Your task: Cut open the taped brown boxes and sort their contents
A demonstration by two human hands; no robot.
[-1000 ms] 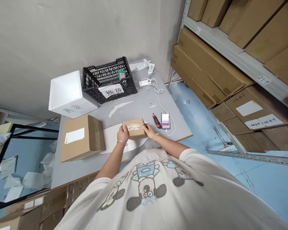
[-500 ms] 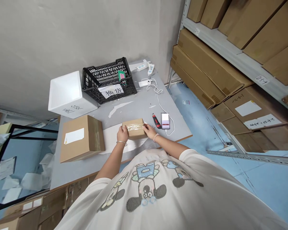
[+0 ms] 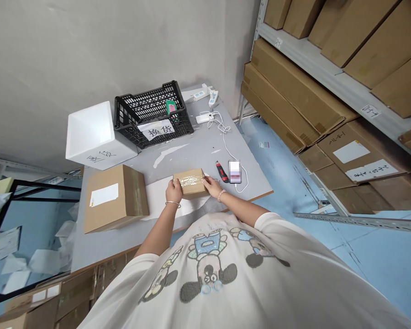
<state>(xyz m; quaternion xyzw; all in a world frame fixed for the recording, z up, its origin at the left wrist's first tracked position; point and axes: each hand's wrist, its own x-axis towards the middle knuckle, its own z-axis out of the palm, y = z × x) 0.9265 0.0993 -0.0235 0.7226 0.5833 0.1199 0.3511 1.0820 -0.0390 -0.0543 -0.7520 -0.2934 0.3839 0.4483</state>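
Note:
A small brown cardboard box (image 3: 191,183), with shiny clear tape across its top, is held level between my two hands at the near side of the grey table (image 3: 192,153). My left hand (image 3: 174,190) grips its left end, thumb on the near edge. At the opposite end, my right hand (image 3: 212,187) has its fingers closed round the corner. To the right of the box lie a red and black utility knife (image 3: 222,172) and a phone (image 3: 234,172) plugged into a white cable. White paper (image 3: 157,194) shows beneath the box.
A larger cardboard box (image 3: 114,198) with a white label stands left on the table. Behind it are a white foam bin (image 3: 92,137) and a black plastic crate (image 3: 152,114). Power strips (image 3: 202,92) lie at the back. Shelves of cartons (image 3: 294,105) rise on the right.
The view has shifted very slightly, moving the surroundings a little left in the picture. Both hands keep their hold on the small box, which stays in nearly the same place.

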